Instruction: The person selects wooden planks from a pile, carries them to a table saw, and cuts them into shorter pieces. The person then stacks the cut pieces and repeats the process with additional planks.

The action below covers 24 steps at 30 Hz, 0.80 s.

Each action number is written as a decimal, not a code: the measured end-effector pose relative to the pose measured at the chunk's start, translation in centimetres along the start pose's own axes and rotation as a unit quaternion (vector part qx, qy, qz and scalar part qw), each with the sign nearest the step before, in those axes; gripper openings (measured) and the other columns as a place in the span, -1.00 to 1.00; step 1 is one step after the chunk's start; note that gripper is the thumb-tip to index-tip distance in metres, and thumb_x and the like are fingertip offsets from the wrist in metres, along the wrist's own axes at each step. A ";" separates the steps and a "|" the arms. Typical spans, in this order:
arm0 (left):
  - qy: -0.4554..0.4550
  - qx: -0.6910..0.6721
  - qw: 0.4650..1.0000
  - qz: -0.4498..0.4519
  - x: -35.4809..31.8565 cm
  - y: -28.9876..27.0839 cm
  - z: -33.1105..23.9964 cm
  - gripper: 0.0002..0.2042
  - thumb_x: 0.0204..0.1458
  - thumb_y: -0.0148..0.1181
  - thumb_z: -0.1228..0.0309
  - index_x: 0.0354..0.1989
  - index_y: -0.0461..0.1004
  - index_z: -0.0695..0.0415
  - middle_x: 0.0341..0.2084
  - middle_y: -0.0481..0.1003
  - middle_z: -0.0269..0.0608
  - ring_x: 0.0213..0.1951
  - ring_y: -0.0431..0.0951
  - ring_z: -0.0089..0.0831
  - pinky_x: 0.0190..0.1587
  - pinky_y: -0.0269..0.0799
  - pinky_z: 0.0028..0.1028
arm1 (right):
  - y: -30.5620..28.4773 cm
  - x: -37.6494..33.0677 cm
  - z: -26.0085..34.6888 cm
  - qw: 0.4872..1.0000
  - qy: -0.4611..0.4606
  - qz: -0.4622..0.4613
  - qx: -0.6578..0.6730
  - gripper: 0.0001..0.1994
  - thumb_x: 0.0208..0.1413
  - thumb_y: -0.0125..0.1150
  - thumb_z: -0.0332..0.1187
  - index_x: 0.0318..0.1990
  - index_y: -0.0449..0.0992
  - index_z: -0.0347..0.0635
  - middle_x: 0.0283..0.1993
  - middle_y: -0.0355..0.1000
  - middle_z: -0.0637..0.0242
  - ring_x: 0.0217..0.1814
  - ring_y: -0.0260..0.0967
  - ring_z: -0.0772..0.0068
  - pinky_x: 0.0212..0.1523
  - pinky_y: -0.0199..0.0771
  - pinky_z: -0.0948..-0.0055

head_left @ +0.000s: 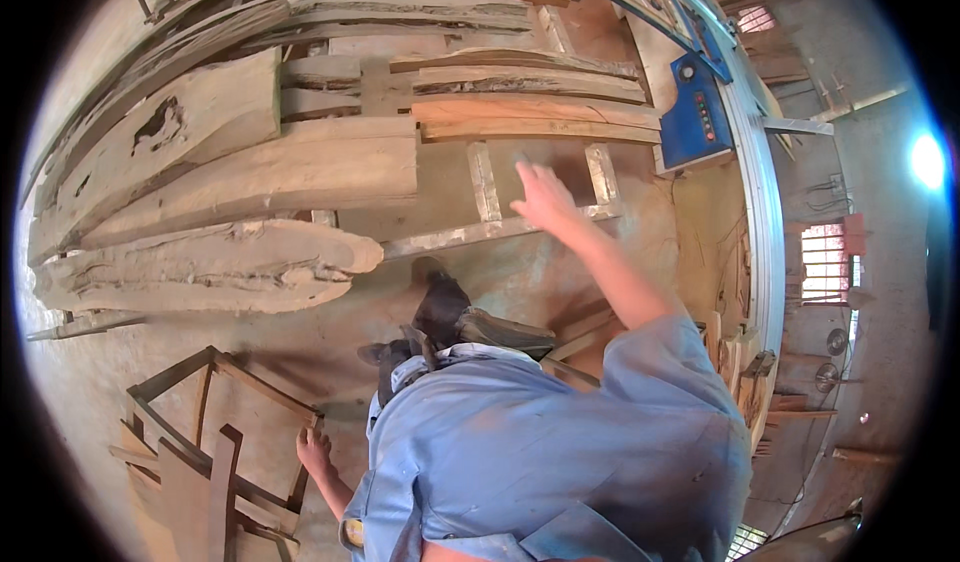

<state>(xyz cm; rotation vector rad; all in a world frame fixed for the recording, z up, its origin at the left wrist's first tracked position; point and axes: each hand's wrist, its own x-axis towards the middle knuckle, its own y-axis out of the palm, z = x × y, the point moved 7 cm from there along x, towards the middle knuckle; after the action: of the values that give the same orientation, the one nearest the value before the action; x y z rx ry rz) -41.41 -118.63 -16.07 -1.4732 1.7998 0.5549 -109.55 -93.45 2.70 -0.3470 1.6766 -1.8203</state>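
My right hand (546,200) reaches out over a grey metal rack (487,187), its fingers stretched and thumb apart. No thing shows clearly in it. Beyond the fingertips lies a reddish-brown wood plank (530,114), resting across the rack. My left hand (314,452) hangs low at the left, slightly curled with fingers apart, close to the corner of a dark wooden frame (268,386). Whether it touches the frame I cannot tell. Nearest on the rack's left side is a rough, bark-edged slab (210,267).
Several wide weathered boards (270,167) lie across the left. At the right stand a blue control panel (697,112) with buttons and a long metal rail (752,212). A dark animal, seemingly a dog (440,307), is just ahead of my body. Fans (828,374) are at the far right.
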 end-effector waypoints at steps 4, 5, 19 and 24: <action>-0.022 0.003 1.000 0.008 -1.6 2.3 0.2 -0.82 0.18 0.07 0.44 -0.06 0.37 0.14 -0.54 0.35 -0.39 -0.61 0.36 -0.63 -0.62 0.18 -0.66 | -1.5 7.8 -7.1 0.993 0.008 -0.034 -0.108 -0.16 -0.15 0.49 -0.22 0.27 0.16 -0.30 0.37 0.10 0.05 0.42 0.04 -0.03 0.31 0.26 0.10; -0.027 0.002 0.999 0.022 -2.0 3.0 0.8 -0.83 0.18 0.07 0.44 -0.08 0.36 0.12 -0.54 0.35 -0.39 -0.61 0.36 -0.63 -0.62 0.19 -0.65 | -2.1 9.5 -8.3 0.990 0.004 -0.044 -0.130 -0.14 -0.17 0.51 -0.21 0.27 0.16 -0.31 0.37 0.10 0.04 0.43 0.02 -0.04 0.32 0.23 0.09; -0.078 0.155 0.984 -0.030 -11.8 22.0 1.4 -0.50 0.16 0.10 0.43 0.25 0.21 0.40 -0.47 0.37 -0.35 -0.53 0.36 -0.65 -0.53 0.25 -0.65 | 1.0 16.2 -19.4 0.976 -0.118 -0.048 -0.178 -0.04 -0.25 0.55 -0.16 0.34 0.14 -0.25 0.23 0.18 0.05 0.34 0.08 0.02 0.40 0.02 0.08; -0.069 0.154 0.985 -0.025 -10.7 22.2 2.0 -0.41 0.16 0.11 0.42 0.31 0.12 0.45 -0.43 0.40 -0.31 -0.49 0.39 -0.62 -0.48 0.32 -0.64 | 0.4 16.8 -19.7 0.977 -0.131 0.007 -0.170 -0.01 -0.30 0.59 -0.12 0.32 0.15 -0.24 0.10 0.26 0.07 0.18 0.19 0.03 0.25 0.17 0.09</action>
<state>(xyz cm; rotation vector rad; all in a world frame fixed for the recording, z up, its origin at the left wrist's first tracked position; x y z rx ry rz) -61.42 -104.72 -11.83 -1.2331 1.6512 0.3265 -133.80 -87.88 -4.43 -0.6876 1.7895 -1.4009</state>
